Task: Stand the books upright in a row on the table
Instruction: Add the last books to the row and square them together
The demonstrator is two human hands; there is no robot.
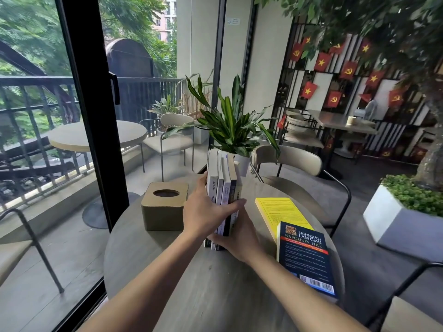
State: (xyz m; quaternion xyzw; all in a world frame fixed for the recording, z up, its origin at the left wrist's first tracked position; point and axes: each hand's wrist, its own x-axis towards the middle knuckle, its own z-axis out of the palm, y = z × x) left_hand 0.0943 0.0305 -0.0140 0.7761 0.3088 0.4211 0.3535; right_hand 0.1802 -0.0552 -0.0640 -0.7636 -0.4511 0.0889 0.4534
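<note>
Several books (224, 180) stand upright in a tight row on the round grey table (191, 283), spines toward me. My left hand (203, 214) wraps the row from the left, fingers behind and thumb across the spines. My right hand (237, 238) presses the row's lower right side near the table. A yellow book (278, 212) lies flat to the right. A dark blue book (304, 257) lies flat partly on top of it, near the table's right edge.
A tan tissue box (164, 206) sits left of the row. A potted plant in a white pot (242, 161) stands just behind the books. Chairs (294, 168) ring the table; a glass door (93, 140) is at the left.
</note>
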